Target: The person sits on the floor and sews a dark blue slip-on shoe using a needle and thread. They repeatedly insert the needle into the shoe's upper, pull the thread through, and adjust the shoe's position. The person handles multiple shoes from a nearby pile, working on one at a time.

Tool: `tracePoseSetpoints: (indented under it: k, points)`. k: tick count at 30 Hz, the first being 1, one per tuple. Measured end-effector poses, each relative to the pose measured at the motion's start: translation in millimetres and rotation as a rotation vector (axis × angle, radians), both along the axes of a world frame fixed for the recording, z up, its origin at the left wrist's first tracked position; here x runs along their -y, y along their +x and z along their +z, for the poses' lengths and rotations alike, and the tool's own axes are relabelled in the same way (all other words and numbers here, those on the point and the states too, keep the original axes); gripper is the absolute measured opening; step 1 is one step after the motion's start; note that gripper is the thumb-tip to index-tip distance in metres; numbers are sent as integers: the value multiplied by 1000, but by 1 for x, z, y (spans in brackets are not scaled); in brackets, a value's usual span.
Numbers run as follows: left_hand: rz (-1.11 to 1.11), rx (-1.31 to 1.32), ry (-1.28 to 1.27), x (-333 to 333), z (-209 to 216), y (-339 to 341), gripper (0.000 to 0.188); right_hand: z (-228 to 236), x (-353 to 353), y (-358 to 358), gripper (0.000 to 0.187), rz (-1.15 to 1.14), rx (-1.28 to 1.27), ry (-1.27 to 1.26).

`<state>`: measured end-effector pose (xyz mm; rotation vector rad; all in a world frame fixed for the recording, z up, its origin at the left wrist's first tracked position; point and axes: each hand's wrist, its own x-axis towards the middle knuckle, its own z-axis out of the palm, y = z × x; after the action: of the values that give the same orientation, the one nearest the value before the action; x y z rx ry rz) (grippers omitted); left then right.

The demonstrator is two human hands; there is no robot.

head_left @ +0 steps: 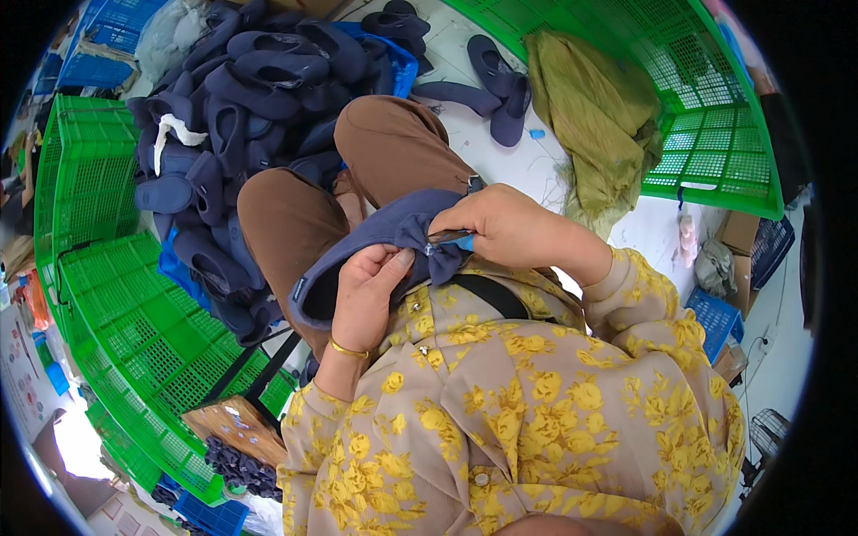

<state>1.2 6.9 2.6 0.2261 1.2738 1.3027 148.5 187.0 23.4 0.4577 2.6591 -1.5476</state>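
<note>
A dark navy fabric slipper (323, 268) with a bow (444, 263) on its front rests over my lap. My left hand (371, 290) is closed on the slipper's edge, thumb and fingers pinching beside the bow. In my right hand (505, 223) is a pair of small thread snips (453, 238), metal with a blue handle. Their tip meets the bow close to my left fingertips. My right fingers cover most of the handle, and whether the blades are on a thread is too small to tell.
A big heap of navy slippers (268, 76) lies ahead and left, beside green plastic crates (107, 277). Loose slippers (505, 94) lie on the white floor. An olive cloth (590, 125) hangs from a green crate (715, 134) at right. A wooden board (234, 429) with small dark pieces is near left.
</note>
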Motion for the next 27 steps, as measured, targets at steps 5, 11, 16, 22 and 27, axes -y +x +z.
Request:
tracePoseSetpoints:
  k: [5,11,16,22,27]
  points:
    - [-16,99,50,-2,-5,-1,17,0,-6,-4,34,45,-26,-164]
    - [29,154,72,-7,-8,2,17,-6,-6,-7,31,47,-9,-168]
    - [39,140,55,-4,-10,1,15,19,12,-10,28,-19,156,147]
    - [55,113,32,-3,-10,2,13,34,37,-20,42,-99,302,429]
    - [70,126,64,0,-14,2,12,39,34,-21,31,-47,352,454]
